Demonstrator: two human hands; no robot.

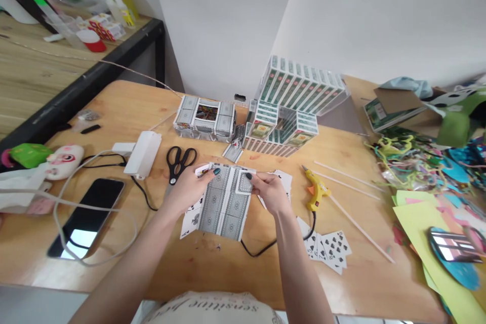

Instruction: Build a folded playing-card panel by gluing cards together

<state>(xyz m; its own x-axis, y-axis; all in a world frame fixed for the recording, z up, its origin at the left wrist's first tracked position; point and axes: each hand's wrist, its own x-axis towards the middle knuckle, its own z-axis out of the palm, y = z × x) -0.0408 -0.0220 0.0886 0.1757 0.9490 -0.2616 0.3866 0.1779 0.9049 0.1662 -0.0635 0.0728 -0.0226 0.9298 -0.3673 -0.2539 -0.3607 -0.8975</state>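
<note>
A panel of grey-backed playing cards (224, 205) is held up over the middle of the table. My left hand (193, 182) pinches its upper left corner, with thumb on top and a card edge by the fingers. My right hand (268, 190) holds a single white-bordered card (244, 182) against the panel's upper right part. Face-up cards (191, 220) lie partly under the panel at the left, and more (284, 182) show behind my right hand. Black scissors (180, 163) rest just beyond my left hand.
A yellow glue gun (317, 192) with a black cord lies right, near glue sticks (360, 228) and fanned cards (330, 249). Behind stand a card-covered box (207, 117) and stacked card packs (299, 86). Leftward are a phone (89, 212), power strip (143, 154) and cables.
</note>
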